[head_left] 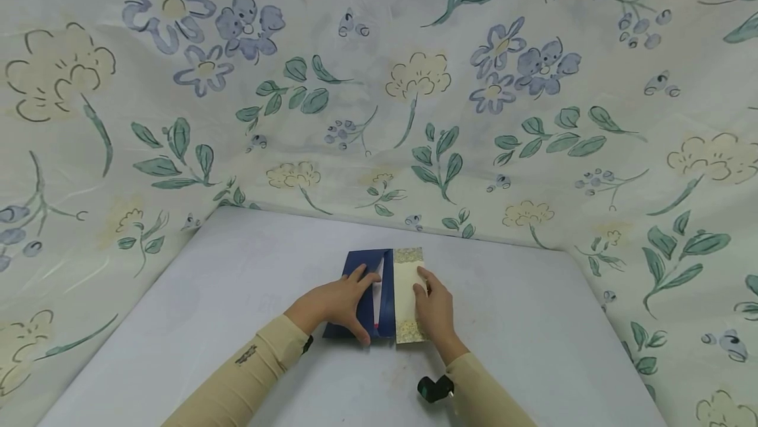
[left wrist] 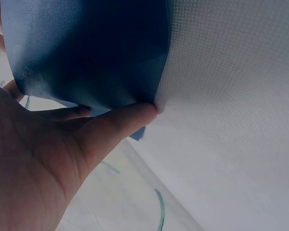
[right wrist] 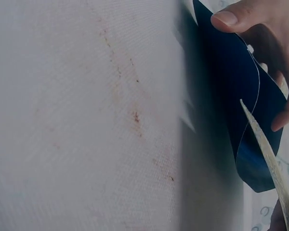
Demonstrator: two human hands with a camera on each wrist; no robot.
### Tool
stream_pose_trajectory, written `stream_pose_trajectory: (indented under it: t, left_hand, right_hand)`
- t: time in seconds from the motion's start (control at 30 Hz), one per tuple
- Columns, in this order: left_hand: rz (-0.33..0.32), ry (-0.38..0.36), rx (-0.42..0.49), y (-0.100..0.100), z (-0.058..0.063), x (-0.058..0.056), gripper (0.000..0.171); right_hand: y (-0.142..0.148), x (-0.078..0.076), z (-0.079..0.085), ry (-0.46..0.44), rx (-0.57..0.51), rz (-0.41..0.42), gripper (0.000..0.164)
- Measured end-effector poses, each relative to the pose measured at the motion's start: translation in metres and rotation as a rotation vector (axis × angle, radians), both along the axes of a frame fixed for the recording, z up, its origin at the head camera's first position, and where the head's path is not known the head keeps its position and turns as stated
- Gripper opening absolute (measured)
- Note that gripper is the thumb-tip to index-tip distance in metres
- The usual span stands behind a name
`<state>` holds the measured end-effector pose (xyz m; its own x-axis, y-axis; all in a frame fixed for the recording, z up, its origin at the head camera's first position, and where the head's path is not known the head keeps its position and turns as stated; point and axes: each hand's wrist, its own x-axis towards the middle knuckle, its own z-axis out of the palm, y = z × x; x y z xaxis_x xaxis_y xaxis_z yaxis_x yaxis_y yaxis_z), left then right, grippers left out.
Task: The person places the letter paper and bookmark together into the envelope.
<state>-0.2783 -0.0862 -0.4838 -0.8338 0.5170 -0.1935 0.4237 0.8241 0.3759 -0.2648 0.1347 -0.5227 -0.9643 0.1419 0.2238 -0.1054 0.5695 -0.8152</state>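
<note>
A dark blue paper envelope lies at the middle of the white table, its slit showing something white inside. My left hand holds it, fingers spread over its face. The left wrist view shows the left thumb along the envelope's edge. Beside the blue strip on the right is a cream card with floral patterned ends. My right hand grips the card's right edge. In the right wrist view the card is seen edge-on, tilted up; the right fingers are mostly out of frame there.
The white table runs back to a wall covered in floral sheeting. More sheeting hangs at both sides. A small dark device sits by the right wrist. Faint reddish stains mark the table surface.
</note>
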Motion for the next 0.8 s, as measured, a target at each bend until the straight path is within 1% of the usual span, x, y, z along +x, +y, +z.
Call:
stream_pose_trajectory:
  t: [0.13,0.33,0.57,0.8]
  left_hand:
    - [0.002,-0.002,-0.003,-0.0001,-0.0005,0.0,0.123]
    - [0.0,-0.004,0.002,0.0,-0.0004,0.0007,0.122]
    - [0.0,0.002,-0.002,0.0,-0.0001,0.0009,0.123]
    - [0.006,0.002,-0.007,0.0002,-0.0001,0.0008,0.123]
  right_hand:
    - [-0.0004,-0.0005,0.0015,0.011,0.006,0.004,0.04]
    - [-0.0017,-0.0016,0.0047,-0.008,0.0,0.016,0.04]
    - [-0.0017,-0.0022,0.0076,0.0,0.008,0.014,0.039]
    - [-0.0043,-0.0015,0.009,-0.049,0.007,0.003,0.039]
